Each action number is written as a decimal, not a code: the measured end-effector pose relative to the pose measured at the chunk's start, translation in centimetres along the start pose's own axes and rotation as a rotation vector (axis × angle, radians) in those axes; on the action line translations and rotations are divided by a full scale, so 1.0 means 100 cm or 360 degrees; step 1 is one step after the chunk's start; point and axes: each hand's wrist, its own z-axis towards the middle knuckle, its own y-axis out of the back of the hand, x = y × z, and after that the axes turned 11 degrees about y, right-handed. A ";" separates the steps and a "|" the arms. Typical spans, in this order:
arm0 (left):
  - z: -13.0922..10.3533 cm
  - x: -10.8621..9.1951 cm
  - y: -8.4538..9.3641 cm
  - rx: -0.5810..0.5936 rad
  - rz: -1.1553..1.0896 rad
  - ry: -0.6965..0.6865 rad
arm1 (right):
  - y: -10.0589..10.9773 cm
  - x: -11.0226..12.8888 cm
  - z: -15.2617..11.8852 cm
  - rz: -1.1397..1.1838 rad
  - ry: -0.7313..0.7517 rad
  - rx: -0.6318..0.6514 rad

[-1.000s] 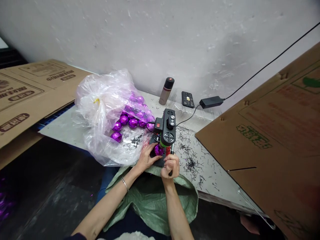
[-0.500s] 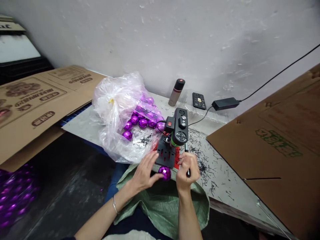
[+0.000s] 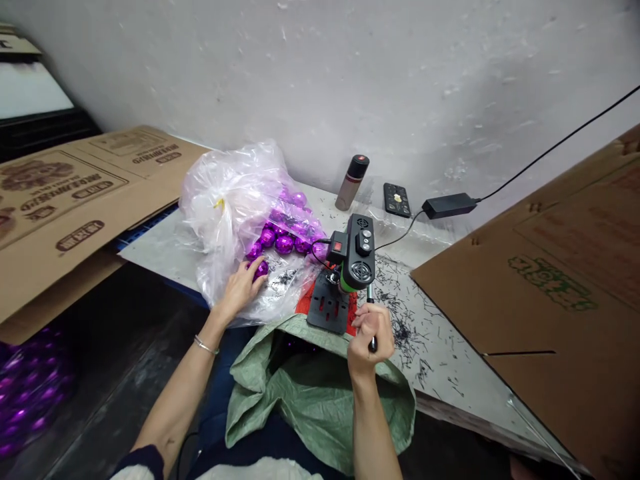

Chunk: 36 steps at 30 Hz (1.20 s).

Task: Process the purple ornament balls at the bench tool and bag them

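Observation:
My left hand (image 3: 241, 288) is at the mouth of a clear plastic bag (image 3: 213, 200), its fingers closed around a shiny purple mirrored ball (image 3: 261, 269). More purple balls (image 3: 284, 245) lie just behind it, in and at the opening of the bag. My right hand (image 3: 373, 337) is wrapped round the black-gripped lever (image 3: 373, 344) of a small black bench press (image 3: 361, 253). The press stands on a dark slotted base plate (image 3: 327, 307) with red material under it. Below the plate, a green woven sack (image 3: 320, 400) gapes open over my lap, with a few purple glints inside.
Short black clippings (image 3: 400, 327) litter the table right of the press. Behind stand a bottle (image 3: 353, 182), a phone (image 3: 397, 199) and a power adapter (image 3: 449, 205) with its cord. Cardboard sheets flank the table, left (image 3: 100, 180) and right (image 3: 540, 287). More purple balls (image 3: 33, 393) are at lower left.
My left hand has moved from beside the base plate to the bag and closed on another ball. The ball that was over the sack's edge is gone from there. My right hand stays on the lever.

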 end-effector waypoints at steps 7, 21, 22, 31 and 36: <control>-0.022 -0.039 -0.003 0.0511 -0.1684 0.0198 | 0.001 0.008 0.014 -0.0025 -0.0009 0.0012; -0.057 -0.086 -0.088 0.0565 -0.0999 -0.0129 | 0.006 0.021 0.044 0.0029 -0.0154 0.0122; -0.057 -0.087 -0.089 0.0513 -0.0896 -0.0211 | 0.006 0.021 0.043 0.0036 -0.0136 0.0120; -0.052 -0.097 -0.090 0.0302 -0.0516 -0.0690 | 0.005 0.020 0.040 0.0027 -0.0070 0.0124; -0.047 -0.099 -0.089 0.0335 -0.0470 -0.0748 | 0.007 0.020 0.039 0.0025 -0.0075 0.0145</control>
